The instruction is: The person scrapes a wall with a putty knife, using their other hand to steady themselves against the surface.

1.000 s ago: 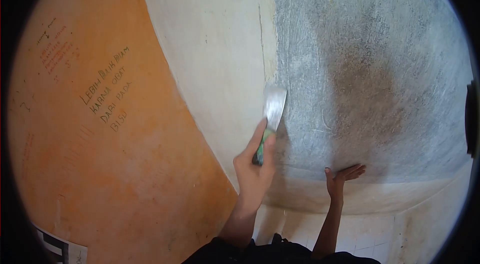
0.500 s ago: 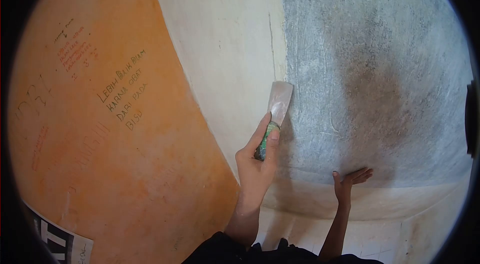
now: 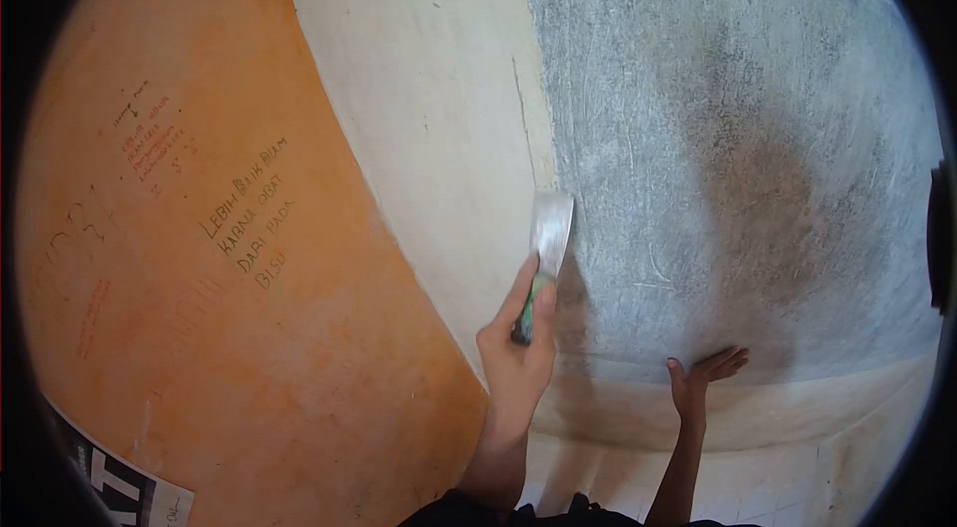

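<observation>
My left hand (image 3: pixel 516 352) is closed around the green handle of a putty knife (image 3: pixel 552 228). Its flat metal blade points up at the wall, overlapping the seam between the cream band (image 3: pixel 429 128) and the rough grey panel (image 3: pixel 628 148). A thin dark crack runs down the cream band and ends near the blade's top edge. To the right, my right hand (image 3: pixel 703 382) is open, fingers stretched out and thumb apart, at the lower part of the grey panel. Nothing is in it.
An orange wall section (image 3: pixel 329 328) with handwritten lettering fills the left side. A black-and-white printed sheet (image 3: pixel 125 487) shows at the lower left. Below the grey panel runs a cream strip (image 3: pixel 638 412), and pale tiles lie under it. A dark object (image 3: pixel 938 238) stands at the right edge.
The view has shifted, so the wall sits slightly lower in it. The putty knife stands a little more upright and its blade looks brighter. My right hand stays open at the panel's lower part.
</observation>
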`<act>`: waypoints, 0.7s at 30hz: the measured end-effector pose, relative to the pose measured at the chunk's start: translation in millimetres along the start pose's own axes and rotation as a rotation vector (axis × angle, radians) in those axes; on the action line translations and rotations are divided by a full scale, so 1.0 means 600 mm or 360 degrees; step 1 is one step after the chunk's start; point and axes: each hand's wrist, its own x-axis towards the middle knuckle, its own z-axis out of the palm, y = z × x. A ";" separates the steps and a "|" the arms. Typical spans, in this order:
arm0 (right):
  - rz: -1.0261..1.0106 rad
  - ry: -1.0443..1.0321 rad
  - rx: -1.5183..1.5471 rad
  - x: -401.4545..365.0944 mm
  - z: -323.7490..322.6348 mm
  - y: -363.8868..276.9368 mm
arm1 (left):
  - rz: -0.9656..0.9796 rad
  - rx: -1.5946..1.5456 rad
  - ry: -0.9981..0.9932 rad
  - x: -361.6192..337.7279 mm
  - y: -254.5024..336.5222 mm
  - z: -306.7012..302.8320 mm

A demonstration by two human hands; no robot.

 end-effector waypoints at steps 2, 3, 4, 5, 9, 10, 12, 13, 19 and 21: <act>0.0012 0.0026 -0.0035 -0.002 -0.002 -0.010 | -0.0102 -0.0002 0.0009 0.013 0.042 0.003; 0.0006 0.0038 -0.0037 0.011 0.001 -0.008 | -0.0095 -0.0013 0.0009 0.019 0.038 0.004; -0.0018 0.0045 -0.0039 0.009 0.003 -0.004 | -0.0157 -0.0028 -0.0004 0.018 0.030 -0.004; -0.0040 0.0040 -0.0042 -0.001 0.002 0.000 | -0.0228 -0.0034 -0.0013 0.012 0.022 -0.010; -0.0042 0.0028 -0.0047 -0.005 0.004 0.002 | -0.0073 0.0084 -0.0038 -0.002 0.008 -0.007; -0.0037 0.0039 -0.0061 -0.001 0.008 0.004 | -0.0131 0.0101 -0.0056 0.014 0.036 -0.001; -0.0041 0.0031 -0.0093 0.001 0.008 0.019 | -0.0212 0.0113 -0.0063 0.020 0.048 -0.002; -0.0064 0.0056 -0.0083 0.008 0.014 0.023 | -0.0238 0.0049 -0.0071 0.026 0.046 -0.007; -0.0015 -0.0025 -0.0056 -0.001 -0.002 0.004 | -0.0070 0.0162 0.0004 0.015 0.002 0.004; -0.0022 -0.0074 -0.0058 -0.003 -0.006 0.004 | 0.0129 0.0253 0.0082 0.020 0.013 0.001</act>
